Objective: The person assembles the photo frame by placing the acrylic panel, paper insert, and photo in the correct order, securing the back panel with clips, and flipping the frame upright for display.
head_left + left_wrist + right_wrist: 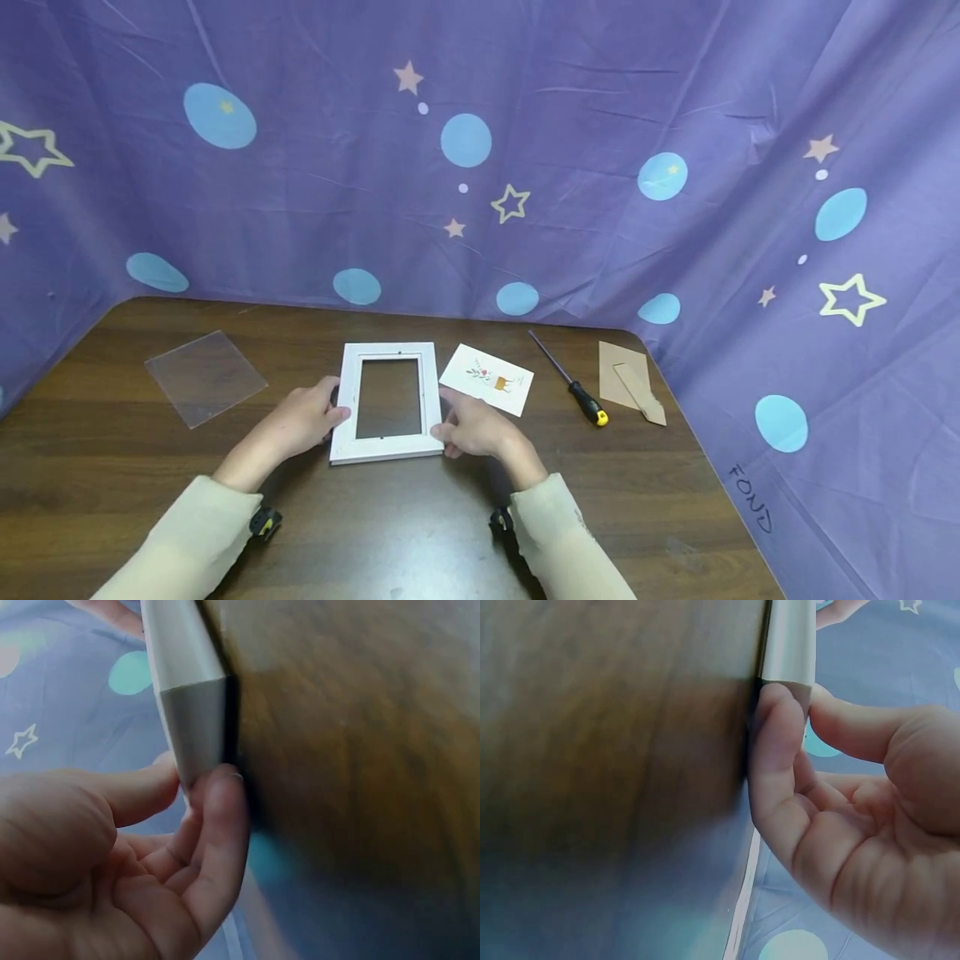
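A white picture frame [386, 450], its middle an open window onto the wood, stands near the centre of the head view. My left hand [303, 421] grips its left side, thumb on the front face and fingers at the outer edge. On the opposite side my right hand [476, 425] pinches the right edge between thumb and fingers. Both wrist views show a frame corner [195, 724] between thumb and fingers, close to the table; whether it touches the wood I cannot tell. Just right of the frame lies a white card [487, 379] with a deer and plant drawing.
Flat at the left is a clear square sheet [206, 379]. A screwdriver [585, 404] with a black and yellow handle lies right of the card. Beyond it is a brown backing board [612, 379] with a stand flap. A purple curtain [585, 233] borders the wooden table [637, 525].
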### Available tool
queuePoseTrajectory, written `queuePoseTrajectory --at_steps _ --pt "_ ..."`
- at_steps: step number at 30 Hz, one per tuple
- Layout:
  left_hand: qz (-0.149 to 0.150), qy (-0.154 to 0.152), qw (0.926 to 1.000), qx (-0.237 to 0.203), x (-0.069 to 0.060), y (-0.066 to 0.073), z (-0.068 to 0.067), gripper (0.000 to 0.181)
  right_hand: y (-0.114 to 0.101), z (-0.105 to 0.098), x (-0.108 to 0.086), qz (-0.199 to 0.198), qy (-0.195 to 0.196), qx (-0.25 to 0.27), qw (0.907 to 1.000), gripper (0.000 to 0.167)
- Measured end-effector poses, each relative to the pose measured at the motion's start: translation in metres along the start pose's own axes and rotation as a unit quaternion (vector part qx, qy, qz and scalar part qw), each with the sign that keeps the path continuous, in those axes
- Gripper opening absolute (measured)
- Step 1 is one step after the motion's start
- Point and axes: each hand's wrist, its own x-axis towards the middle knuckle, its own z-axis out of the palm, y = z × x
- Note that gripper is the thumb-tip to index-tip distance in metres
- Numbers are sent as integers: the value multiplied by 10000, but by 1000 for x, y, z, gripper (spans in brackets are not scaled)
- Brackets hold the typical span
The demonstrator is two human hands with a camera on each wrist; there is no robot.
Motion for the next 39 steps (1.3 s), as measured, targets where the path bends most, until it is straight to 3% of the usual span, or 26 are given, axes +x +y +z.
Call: queuePoseTrajectory --at_steps 5,12,29,39 --pt "-43 -8 9992 -399 0 -1 3 55 4 1 -1 32 88 118 9999 72" --pt "-68 1 9983 -572 0 -8 6 44 3 3 -2 -47 48 246 9997 69" --pt "138 -152 9950 -974 0 -14 3 43 -1 1 -1 59 -47 -13 10000 71" --pt "210 -117 9957 -900 2 -10 4 46 0 0 -4 48 -67 -85 9999 71"
